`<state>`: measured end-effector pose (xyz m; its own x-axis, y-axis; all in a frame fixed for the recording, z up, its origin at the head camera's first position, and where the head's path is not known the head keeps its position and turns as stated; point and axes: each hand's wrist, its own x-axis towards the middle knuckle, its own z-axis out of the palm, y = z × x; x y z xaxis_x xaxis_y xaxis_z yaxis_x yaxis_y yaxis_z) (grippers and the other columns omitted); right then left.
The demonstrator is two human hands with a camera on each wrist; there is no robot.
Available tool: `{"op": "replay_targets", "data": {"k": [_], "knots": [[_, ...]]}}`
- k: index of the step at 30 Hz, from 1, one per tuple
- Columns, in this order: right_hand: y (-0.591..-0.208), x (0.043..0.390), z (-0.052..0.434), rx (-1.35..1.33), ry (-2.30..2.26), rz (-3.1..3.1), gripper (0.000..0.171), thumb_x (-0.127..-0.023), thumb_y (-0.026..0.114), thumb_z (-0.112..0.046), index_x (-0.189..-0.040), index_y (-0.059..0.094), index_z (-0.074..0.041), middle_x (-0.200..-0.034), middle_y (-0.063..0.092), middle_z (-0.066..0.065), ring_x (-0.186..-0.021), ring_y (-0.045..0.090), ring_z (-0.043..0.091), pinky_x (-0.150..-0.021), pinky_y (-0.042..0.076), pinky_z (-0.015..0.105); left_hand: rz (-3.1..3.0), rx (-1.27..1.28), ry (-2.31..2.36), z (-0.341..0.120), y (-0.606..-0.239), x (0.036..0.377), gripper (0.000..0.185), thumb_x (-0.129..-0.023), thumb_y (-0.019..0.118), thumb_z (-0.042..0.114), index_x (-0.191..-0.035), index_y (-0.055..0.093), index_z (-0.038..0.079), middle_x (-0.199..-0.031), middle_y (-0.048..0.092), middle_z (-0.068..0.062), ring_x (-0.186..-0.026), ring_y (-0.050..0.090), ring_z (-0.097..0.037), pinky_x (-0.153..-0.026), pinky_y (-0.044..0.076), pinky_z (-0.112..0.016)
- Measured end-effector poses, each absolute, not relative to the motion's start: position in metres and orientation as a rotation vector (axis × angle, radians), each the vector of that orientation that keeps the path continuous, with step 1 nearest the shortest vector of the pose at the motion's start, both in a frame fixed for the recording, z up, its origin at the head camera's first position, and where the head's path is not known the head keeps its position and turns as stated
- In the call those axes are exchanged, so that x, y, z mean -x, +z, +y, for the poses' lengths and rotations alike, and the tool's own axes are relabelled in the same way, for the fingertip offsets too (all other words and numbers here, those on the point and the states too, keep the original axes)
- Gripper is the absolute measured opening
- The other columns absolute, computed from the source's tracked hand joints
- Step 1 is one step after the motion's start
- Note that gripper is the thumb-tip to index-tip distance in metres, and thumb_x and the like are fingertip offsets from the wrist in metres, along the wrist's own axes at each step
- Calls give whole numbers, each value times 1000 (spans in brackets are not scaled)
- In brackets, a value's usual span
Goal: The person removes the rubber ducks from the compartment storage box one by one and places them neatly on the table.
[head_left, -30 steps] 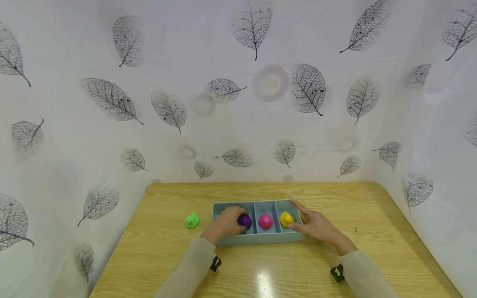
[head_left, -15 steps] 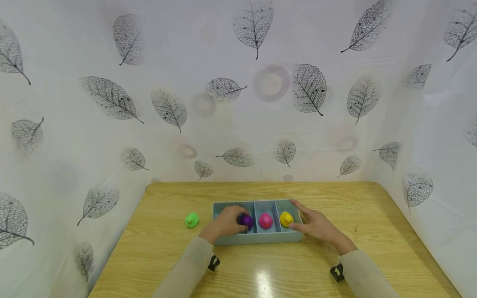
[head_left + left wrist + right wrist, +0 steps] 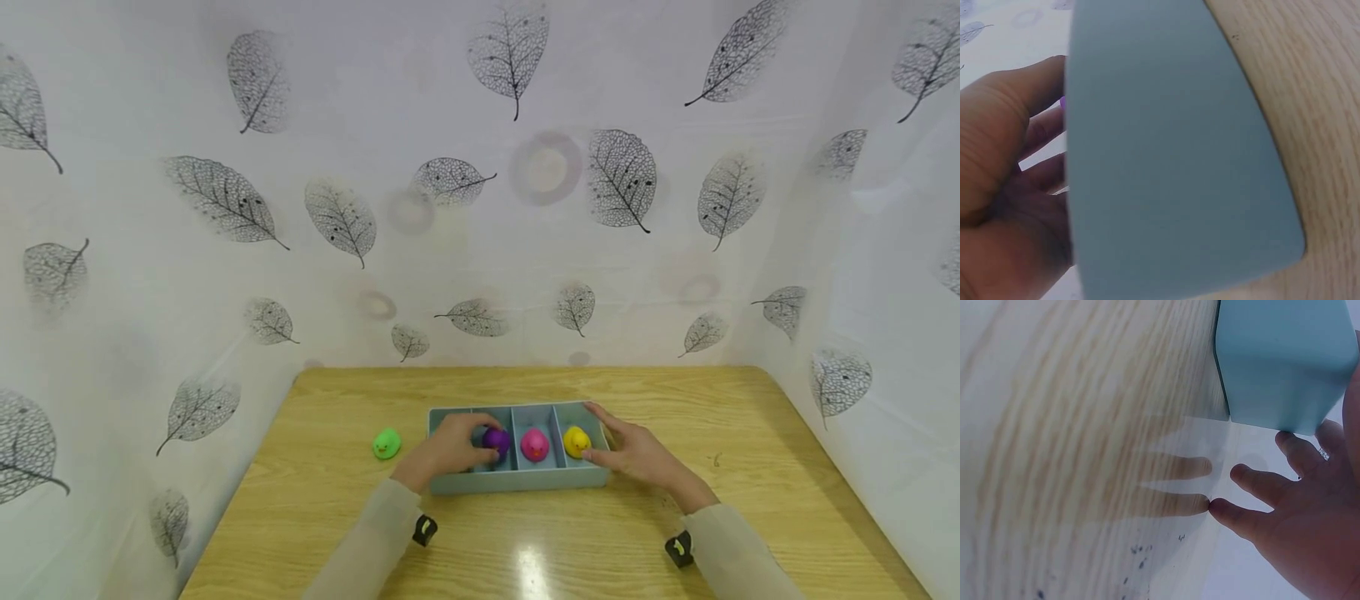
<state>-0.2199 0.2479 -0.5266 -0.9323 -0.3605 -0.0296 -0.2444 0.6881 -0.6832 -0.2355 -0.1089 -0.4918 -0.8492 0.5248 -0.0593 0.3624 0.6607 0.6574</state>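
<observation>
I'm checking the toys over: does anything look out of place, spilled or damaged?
The green duck looks out of place: it sits on the table, left of the tray, while the pink duck and yellow duck sit in the tray. I see nothing spilled or damaged.

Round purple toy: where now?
Head view: the left hand holds the round purple toy in or above the second compartment from left of the light-blue rectangular tray, left of the pink toy duck.
</observation>
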Motion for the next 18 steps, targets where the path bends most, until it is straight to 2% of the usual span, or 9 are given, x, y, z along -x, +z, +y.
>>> {"op": "replay_targets", "data": {"k": [3,4,6,10,11,13,16,18], "knots": [[-526,221,248,504,-1060,2749,89,-96,73,-52,-168,28,-24,-163,41,28,-140,47,60,-111,41,74,2663,-727,957,-113,-490,235,42,-91,82,24,-130,71,15,-124,74,-9,-108,68,-23,-96,57,-45],[-526,221,248,508,-1057,2749,89,-96,73,-51,-168,28,-25,-162,42,28,-134,53,59,-109,44,73,2664,-732,962,-114,-489,236,42,-91,82,24,-131,70,15,-123,74,-8,-106,69,-23,-95,58,-45],[-526,221,249,514,-1047,2760,89,-96,73,-51,-168,29,-24,-161,43,29,-131,56,57,-108,45,72,2669,-737,970,-117,-489,236,42,-92,81,25,-131,70,15,-121,74,-7,-104,68,-21,-92,58,-43],[-526,221,249,524,-1040,2752,89,-97,73,-49,-168,28,-24,-162,42,29,-104,66,41,-104,49,69,2658,-744,1028,-124,-487,235,40,-94,79,26,-131,69,14,-121,74,-6,-107,69,-21,-94,59,-43],[-526,222,249,523,-1038,2755,89,-97,73,-49,-168,28,-23,-162,42,29,-109,66,39,-105,48,70,2658,-747,1043,-125,-486,235,40,-94,79,26,-131,70,14,-123,74,-6,-111,69,-22,-97,58,-44],[-526,221,249,526,-1036,2750,89,-97,73,-49,-168,27,-22,-163,41,28,-108,65,36,-105,48,70,2653,-758,1073,-127,-484,234,40,-95,79,27,-131,69,13,-125,74,-8,-114,69,-24,-100,58,-47],[-526,221,249,528,-1035,2755,88,-97,72,-49,-168,28,-22,-163,41,28,-122,63,43,-106,47,72,2657,-772,1098,-131,-481,232,40,-96,77,28,-132,69,13,-128,74,-9,-116,69,-26,-100,58,-50],[-526,221,249,531,-1037,2755,88,-97,72,-50,-168,27,-24,-162,42,28,-123,62,43,-107,46,72,2659,-778,1119,-133,-478,231,38,-98,76,28,-132,69,13,-127,74,-10,-116,69,-28,-100,58,-51]]}}
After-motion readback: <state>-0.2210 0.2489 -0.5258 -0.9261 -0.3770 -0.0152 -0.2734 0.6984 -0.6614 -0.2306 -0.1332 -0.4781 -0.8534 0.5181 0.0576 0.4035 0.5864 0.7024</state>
